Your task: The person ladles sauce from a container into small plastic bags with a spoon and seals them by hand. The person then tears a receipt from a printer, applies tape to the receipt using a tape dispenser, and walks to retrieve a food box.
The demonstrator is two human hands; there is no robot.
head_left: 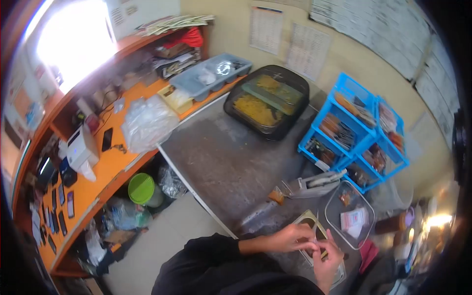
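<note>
My left hand reaches in from the left, out of a dark sleeve, with its fingers pinched together. Facing it, my right hand has thumb and fingertips drawn close to the left fingertips. Between them a small, thin, pale item sticks up; it is too blurred to name. Directly beneath both hands stands a rectangular metal container with dark contents, partly covered by them. Just right of it, a clear tray with a pale rim holds a white printed packet and a small brownish item.
Behind the hands sit a grey tape dispenser and blue stacked baskets with packets. A black lidded food container is farther back. On the left, an orange counter carries phones, a white printer and plastic bags.
</note>
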